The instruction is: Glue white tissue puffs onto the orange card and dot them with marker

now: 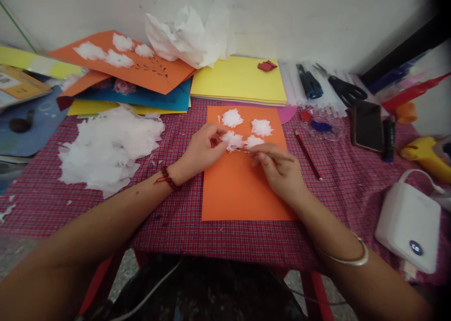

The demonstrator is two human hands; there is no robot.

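An orange sheet point(243, 189) lies upright in front of me with several white tissue-paper clusters on its upper half. My left hand point(206, 149) has its thumb and index finger curled at the left edge of the lower-left tissue-paper cluster point(233, 141), pinching it against the sheet. My right hand point(282, 170) grips a thin brown stick point(284, 157) like a pencil or brush, and its dark tip reaches that same cluster. Beside it, the lower-right cluster point(254, 141) is partly behind my right fingers. Two more clusters point(232, 118) lie above.
Left, a heap of white tissue pieces point(109, 147) lies on the checked cloth point(169, 238). Behind are a decorated orange card point(158, 72), yellow sheets point(239, 81) and crumpled white paper point(190, 34). Right are a red pencil point(308, 155), scissors point(347, 88), phone point(367, 125) and white power bank point(408, 220).
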